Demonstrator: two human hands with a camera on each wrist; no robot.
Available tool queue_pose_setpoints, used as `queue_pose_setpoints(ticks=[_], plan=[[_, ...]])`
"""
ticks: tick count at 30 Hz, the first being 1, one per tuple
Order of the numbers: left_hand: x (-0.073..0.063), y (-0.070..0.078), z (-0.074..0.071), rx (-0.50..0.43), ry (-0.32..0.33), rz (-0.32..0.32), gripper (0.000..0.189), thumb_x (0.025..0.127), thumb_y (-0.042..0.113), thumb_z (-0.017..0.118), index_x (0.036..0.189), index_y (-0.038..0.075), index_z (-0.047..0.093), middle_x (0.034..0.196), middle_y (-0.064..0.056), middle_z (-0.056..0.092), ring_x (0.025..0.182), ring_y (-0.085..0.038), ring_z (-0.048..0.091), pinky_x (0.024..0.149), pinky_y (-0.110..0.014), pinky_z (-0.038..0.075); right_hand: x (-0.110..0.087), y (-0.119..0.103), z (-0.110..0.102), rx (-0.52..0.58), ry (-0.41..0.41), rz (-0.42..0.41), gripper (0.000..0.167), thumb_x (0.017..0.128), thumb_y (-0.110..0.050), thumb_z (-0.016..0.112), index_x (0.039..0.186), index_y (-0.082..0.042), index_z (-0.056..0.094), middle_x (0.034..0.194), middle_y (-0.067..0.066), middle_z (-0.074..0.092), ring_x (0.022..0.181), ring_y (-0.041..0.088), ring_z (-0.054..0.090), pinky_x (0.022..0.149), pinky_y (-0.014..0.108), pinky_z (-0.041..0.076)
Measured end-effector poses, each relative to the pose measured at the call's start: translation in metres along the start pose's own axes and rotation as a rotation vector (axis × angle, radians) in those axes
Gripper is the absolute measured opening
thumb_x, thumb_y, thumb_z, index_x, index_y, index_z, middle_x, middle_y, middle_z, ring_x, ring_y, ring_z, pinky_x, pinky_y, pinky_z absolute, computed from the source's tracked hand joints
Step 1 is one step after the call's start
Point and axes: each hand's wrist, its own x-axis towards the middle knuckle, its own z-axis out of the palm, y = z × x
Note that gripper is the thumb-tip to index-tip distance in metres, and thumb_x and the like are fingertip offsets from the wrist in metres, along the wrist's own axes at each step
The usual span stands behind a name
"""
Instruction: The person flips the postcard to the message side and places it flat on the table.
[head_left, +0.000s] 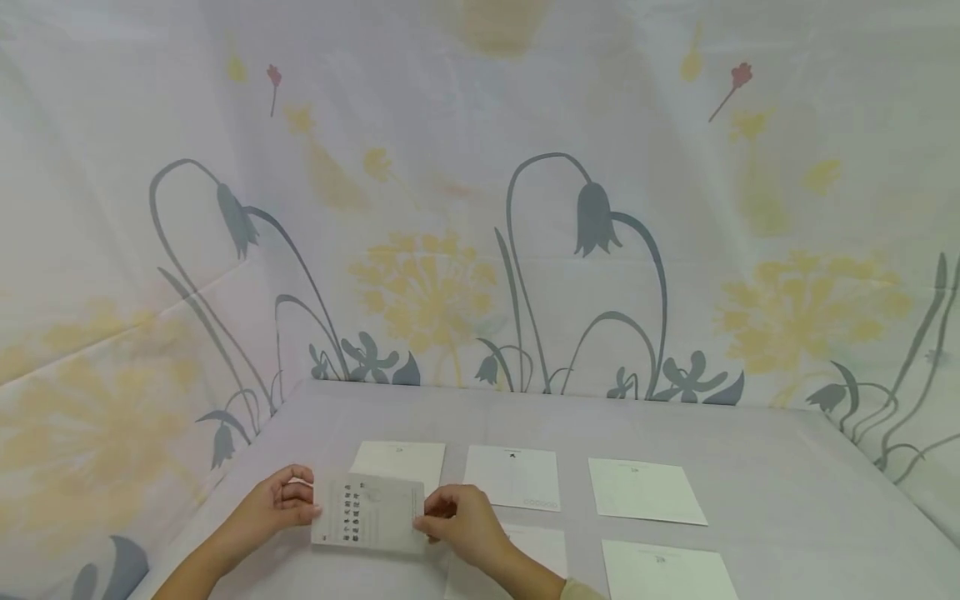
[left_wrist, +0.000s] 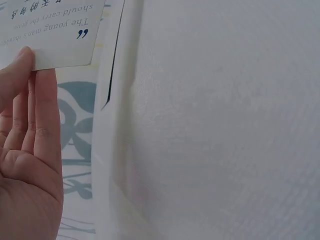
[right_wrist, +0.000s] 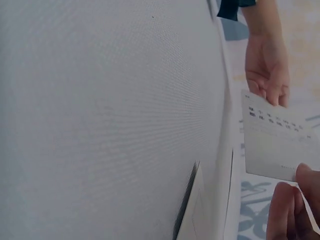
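A white printed postcard with dark Chinese lettering is held up over the near left of the table between both hands. My left hand pinches its left edge; in the left wrist view, the thumb lies on the printed face of the postcard with fingers behind, and English text shows there. At the opposite edge, my right hand pinches the card between thumb and fingers. From the right wrist, the same postcard appears tilted, the left hand beyond it.
Several pale cards lie spread on the white-covered table. One card is partly hidden behind the held postcard, and another card is partly covered by the right forearm. A flower-printed cloth hangs around the table.
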Motion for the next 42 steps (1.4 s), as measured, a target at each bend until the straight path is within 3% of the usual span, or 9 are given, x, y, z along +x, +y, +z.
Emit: queue_pose_setpoints(ticks=[6,12,20,29,33,37,42], plan=[[-0.002,-0.002,0.000,0.065,-0.012,-0.092,0.030,0.088,0.017,0.065,0.099,-0.010,0.057,0.093,-0.006,0.065,0.084,-0.012,0.063,0.076,-0.028,0.053,0.001,-0.001,0.000,0.074,0.005,0.027,0.007,0.082,-0.002,0.069,0.080,0.005,0.067,0.063,0.003,0.061,0.052,0.008,0.054,0.049,0.021,0.051],[-0.004,-0.002,-0.001,0.132,0.029,-0.135,0.028,0.091,0.022,0.061,0.098,-0.005,0.059,0.091,-0.003,0.062,0.083,-0.011,0.059,0.073,-0.026,0.052,-0.001,-0.005,-0.002,0.199,-0.025,0.028,0.012,0.084,-0.005,0.067,0.087,0.006,0.067,0.071,0.011,0.066,0.057,0.011,0.061,0.055,0.027,0.055],[-0.008,-0.002,-0.010,0.002,-0.081,-0.083,0.036,0.094,0.017,0.057,0.112,-0.014,0.055,0.100,-0.007,0.065,0.089,-0.009,0.060,0.079,-0.023,0.050,0.000,-0.004,-0.002,0.353,-0.015,0.085,0.020,0.082,-0.003,0.064,0.089,0.016,0.064,0.074,0.015,0.067,0.060,0.013,0.063,0.060,0.031,0.056],[-0.012,-0.006,-0.017,-0.155,-0.142,-0.071,0.029,0.095,0.009,0.053,0.118,-0.008,0.059,0.110,-0.003,0.064,0.096,-0.008,0.060,0.084,-0.021,0.048,0.000,-0.002,0.000,0.318,0.000,0.091,0.015,0.081,0.001,0.065,0.088,0.015,0.067,0.075,0.015,0.068,0.060,0.011,0.063,0.061,0.028,0.055],[-0.013,-0.007,-0.018,-0.220,-0.160,-0.065,0.024,0.095,0.009,0.052,0.114,0.002,0.065,0.113,0.003,0.062,0.097,-0.006,0.059,0.085,-0.023,0.048,0.002,-0.001,0.001,0.310,0.010,0.101,0.013,0.079,0.003,0.066,0.087,0.013,0.067,0.075,0.016,0.068,0.060,0.011,0.063,0.061,0.029,0.056],[-0.013,-0.008,-0.020,-0.239,-0.176,-0.068,0.023,0.097,0.010,0.049,0.111,0.011,0.068,0.111,0.008,0.063,0.098,-0.005,0.059,0.084,-0.022,0.048,0.002,0.001,0.001,0.303,0.015,0.106,0.012,0.078,0.007,0.065,0.087,0.014,0.067,0.076,0.015,0.067,0.061,0.011,0.063,0.062,0.029,0.056],[-0.012,-0.010,-0.020,-0.287,-0.199,-0.079,0.024,0.097,0.008,0.048,0.110,0.011,0.068,0.110,0.006,0.064,0.098,-0.006,0.059,0.084,-0.022,0.049,0.001,0.002,0.002,0.299,0.022,0.105,0.012,0.077,0.010,0.064,0.088,0.014,0.066,0.077,0.017,0.067,0.061,0.012,0.063,0.062,0.028,0.055]])
